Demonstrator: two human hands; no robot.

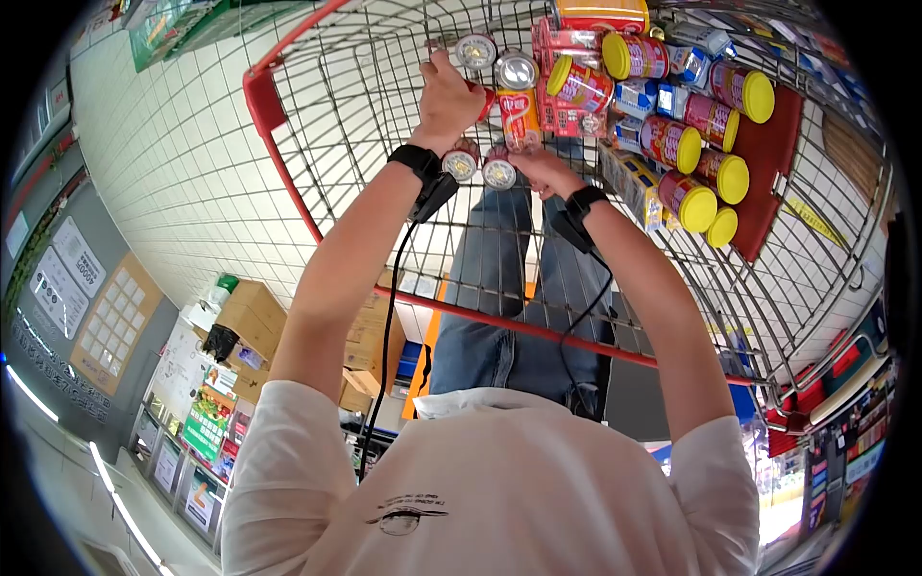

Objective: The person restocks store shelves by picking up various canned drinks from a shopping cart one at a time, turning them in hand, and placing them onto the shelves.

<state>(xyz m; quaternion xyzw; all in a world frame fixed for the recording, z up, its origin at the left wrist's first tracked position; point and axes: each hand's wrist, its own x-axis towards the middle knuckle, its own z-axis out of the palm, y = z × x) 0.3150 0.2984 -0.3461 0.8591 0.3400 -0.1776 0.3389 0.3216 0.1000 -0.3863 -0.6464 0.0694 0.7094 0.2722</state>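
Note:
My left hand (448,104) reaches into the wire shopping cart (357,161), its fingers curled around a red can (487,102). My right hand (548,173) is lower in the cart, fingers bent against the side of a silver-topped can (499,173). Beside that one stands another silver-topped can (461,165). Farther up are a third can with a shiny lid (475,51) and a larger can with a plain silver end (517,70). An orange-and-red can (520,120) lies between my hands. Parts of both hands' fingers are hidden.
Several yellow-lidded jars (676,146) lie on the cart's right side, among blue-and-white packs (635,99) and red packs (574,120). A red cart rail (519,328) crosses before my legs. Cardboard boxes (252,322) are stacked at left, near a board with papers (109,312).

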